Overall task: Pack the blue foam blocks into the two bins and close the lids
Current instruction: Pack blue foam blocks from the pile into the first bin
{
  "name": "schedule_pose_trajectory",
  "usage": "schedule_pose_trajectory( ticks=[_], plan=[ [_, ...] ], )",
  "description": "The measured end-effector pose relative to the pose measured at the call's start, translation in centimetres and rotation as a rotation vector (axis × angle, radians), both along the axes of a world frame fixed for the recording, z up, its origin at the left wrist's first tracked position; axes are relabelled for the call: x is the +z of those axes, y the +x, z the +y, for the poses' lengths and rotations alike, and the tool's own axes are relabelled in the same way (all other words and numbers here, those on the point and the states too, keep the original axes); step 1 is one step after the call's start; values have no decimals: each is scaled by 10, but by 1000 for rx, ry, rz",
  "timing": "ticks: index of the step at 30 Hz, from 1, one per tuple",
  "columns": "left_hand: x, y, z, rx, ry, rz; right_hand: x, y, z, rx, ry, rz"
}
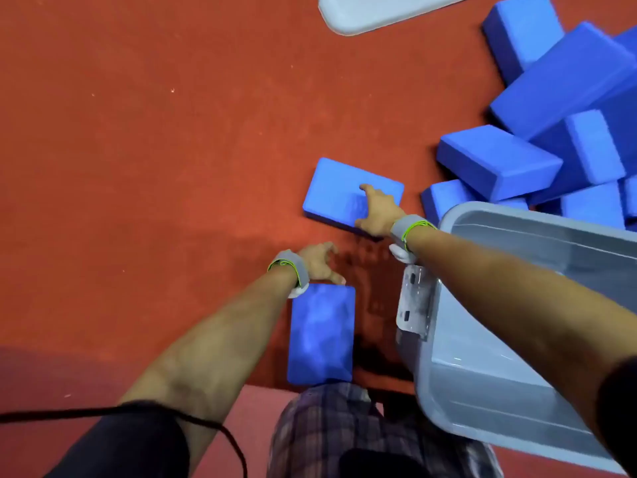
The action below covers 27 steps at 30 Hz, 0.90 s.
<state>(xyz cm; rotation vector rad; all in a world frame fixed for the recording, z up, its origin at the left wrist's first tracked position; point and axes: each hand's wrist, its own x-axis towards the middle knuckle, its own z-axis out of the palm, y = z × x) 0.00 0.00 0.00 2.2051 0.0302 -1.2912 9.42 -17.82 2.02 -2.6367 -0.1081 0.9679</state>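
Looking down past plaid trousers [344, 429] at frame bottom, with a dark cord [138, 414] across the lower-left forearm. Grey bin [517, 391] lower right, open, tilted, nothing visible inside; metal latch plate [415, 301] on its near-left rim. Near blue block [322, 334] flat on the red floor [155, 150], bottom centre, just left of the bin. Left hand [319, 262] at that block's far end, fingers spread, thumb tip touching its top edge, not gripping. Grey wristbands with green cord on both wrists. Right hand [377, 212] centre frame, curled over the near-right corner of a 2nd blue block [339, 193], lying flat. Pile of blue blocks [551, 132] upper right, behind the bin. Grey lid [375, 12] at top edge, on the floor.
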Motion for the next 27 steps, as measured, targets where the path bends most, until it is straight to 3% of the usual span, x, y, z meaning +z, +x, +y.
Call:
schedule_pose_trajectory(
  ticks=[3, 7, 12, 14, 21, 27],
  plan=[
    [-10, -8, -1, -71, 30, 90, -7, 10, -2, 19, -73, -18],
    [-25, -29, -1, -168, 61, 130, -19, 18, -8, -120, -172, -34],
    [-33, -39, 4, -276, 126, 59, -29, 25, -15, -742, -85, 95],
    [-34, -37, 3, -296, 150, 33, -38, 26, -19, -855, -37, 184],
    [-36, -37, 6, -294, 221, 155, -39, 24, -31, -905, 96, 383],
    [-29, -32, 12, -296, 201, 149, -47, 17, -26, -1029, 289, 376]
  ],
)
